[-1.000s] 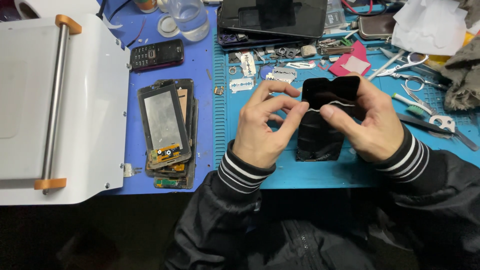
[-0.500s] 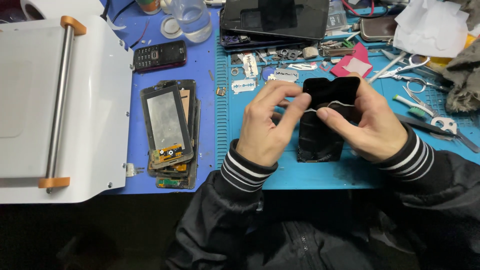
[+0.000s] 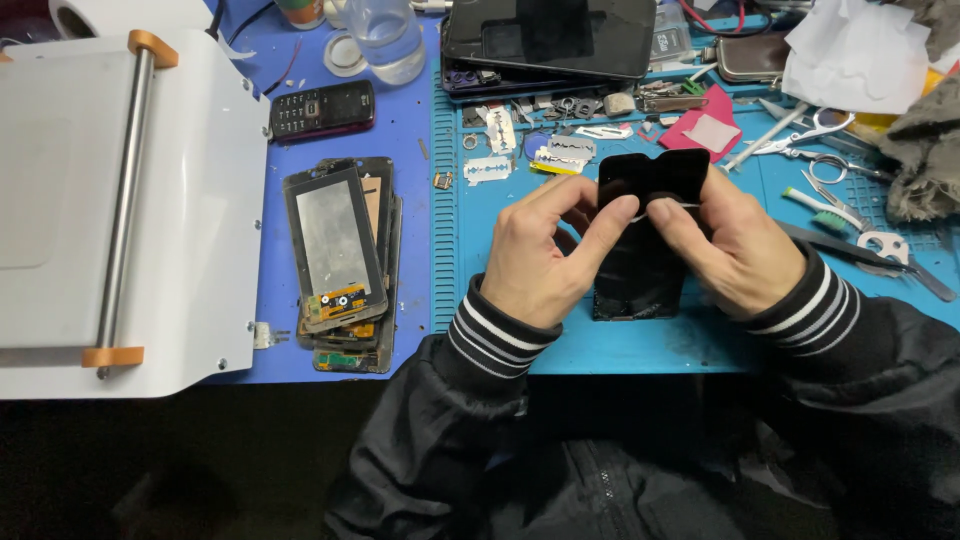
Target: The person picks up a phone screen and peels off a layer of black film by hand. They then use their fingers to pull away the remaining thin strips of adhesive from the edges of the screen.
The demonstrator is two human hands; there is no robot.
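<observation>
Black screen panel (image 3: 640,270) over teal mat (image 3: 700,340), long axis near-to-far, lower end nearest the body, top edge pointing away. Left hand (image 3: 545,255) and right hand (image 3: 735,250) both pinch its black film (image 3: 655,175), curled at the far end. Versus earlier: hands slightly closer together. Beyond: razor blades (image 3: 560,155).

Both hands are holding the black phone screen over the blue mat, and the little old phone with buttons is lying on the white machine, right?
Not quite. The left hand and right hand do hold the black phone screen over the blue mat. But the head view shows the little button phone lying on the darker blue mat, beside the white machine, not on it.
</observation>
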